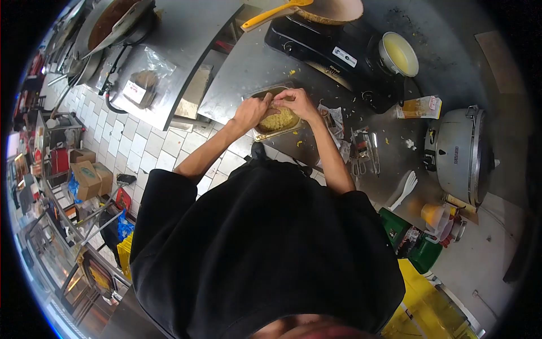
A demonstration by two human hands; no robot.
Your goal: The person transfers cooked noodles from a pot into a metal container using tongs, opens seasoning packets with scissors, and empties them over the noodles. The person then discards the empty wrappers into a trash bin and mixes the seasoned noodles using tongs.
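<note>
A rectangular metal pan [273, 136] holding yellow, crumbly food [279, 120] sits at the counter's front edge. Over its left side is my left hand [254, 112], fingers bent inward and pressed together. My right hand [297, 104] comes in from the other side, thumb and fingers pinched close to the left fingertips. Both hands meet just above the food. Whatever lies between the fingertips is too small to make out.
Behind the pan stands a black portable stove [316, 56], with a pot of yellow liquid [398, 53] on its right. An orange spatula [276, 12] rests by a wok [333, 10]. Scissors [358, 168], a white spoon-like utensil [404, 189] and a large rice cooker [456, 156] are rightward.
</note>
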